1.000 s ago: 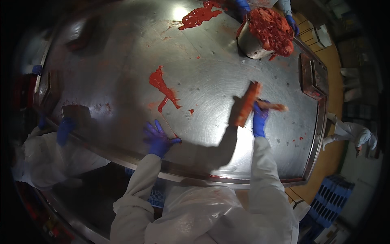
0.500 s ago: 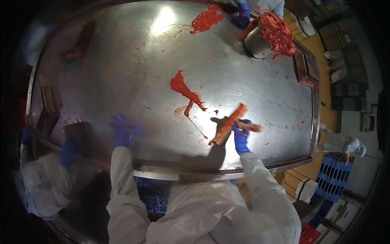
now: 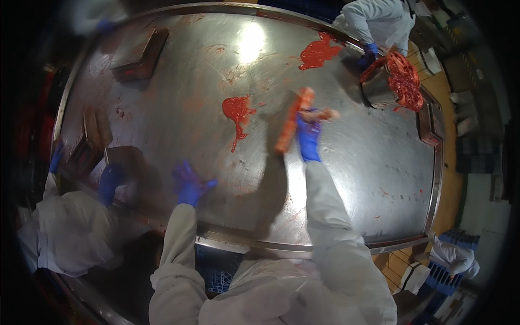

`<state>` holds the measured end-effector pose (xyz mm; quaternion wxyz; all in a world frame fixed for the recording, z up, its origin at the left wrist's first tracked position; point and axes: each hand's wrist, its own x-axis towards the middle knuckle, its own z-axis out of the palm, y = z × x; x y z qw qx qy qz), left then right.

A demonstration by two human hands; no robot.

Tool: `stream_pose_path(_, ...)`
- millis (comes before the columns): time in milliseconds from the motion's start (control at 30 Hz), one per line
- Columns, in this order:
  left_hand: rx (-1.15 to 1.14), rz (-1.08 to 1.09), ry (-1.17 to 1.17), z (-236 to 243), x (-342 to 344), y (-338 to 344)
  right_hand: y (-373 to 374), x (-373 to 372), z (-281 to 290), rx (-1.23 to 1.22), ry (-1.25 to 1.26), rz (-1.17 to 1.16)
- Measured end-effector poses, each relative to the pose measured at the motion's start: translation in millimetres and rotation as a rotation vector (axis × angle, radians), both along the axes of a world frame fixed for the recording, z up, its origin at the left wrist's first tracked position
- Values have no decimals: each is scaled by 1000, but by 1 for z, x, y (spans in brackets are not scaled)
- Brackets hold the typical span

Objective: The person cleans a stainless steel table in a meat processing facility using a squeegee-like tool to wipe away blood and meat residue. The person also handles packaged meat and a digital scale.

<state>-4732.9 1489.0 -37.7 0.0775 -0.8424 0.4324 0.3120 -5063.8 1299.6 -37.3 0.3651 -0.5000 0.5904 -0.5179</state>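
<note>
My right hand (image 3: 309, 131), in a blue glove, reaches out over the steel table (image 3: 206, 141). It is closed on a long reddish piece (image 3: 292, 120) with a shorter, paler stub (image 3: 324, 114) sticking out to the right. Both are blurred; they look like meaty bone, but I cannot tell for certain. To the left of them lies a red, wet puddle (image 3: 236, 110) with a tail toward me. My left hand (image 3: 190, 183), gloved in blue too, is spread open near the table's front edge, holding nothing.
A metal pot (image 3: 379, 89) lies tipped at the far right, heaped with raw red meat (image 3: 403, 81), beside a co-worker's gloved hand (image 3: 368, 52). Another red puddle (image 3: 319, 51) is nearby. Metal boxes (image 3: 140, 57) stand at left, near a second co-worker (image 3: 76, 230).
My right hand has moved away from me with the reddish piece. The long thin red trail toward the front edge no longer shows. The whole view has shifted; my left hand remains open.
</note>
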Motion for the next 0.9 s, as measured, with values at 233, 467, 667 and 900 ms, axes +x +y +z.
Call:
stream_pose_path(233, 2, 17, 40, 4, -6, 1, 125, -341, -42, 219, 545, -1013)
stream_pose_path(467, 23, -11, 15, 8, -8, -2, -22, -206, -68, -114, 587, -506)
stream_pose_path(667, 42, -16, -5, 10, -10, -6, -79, 113, -6, 449, 277, 13)
stream_pose_path(900, 36, -5, 36, 15, -9, -5, -18, 5, 36, 131, -16, -74)
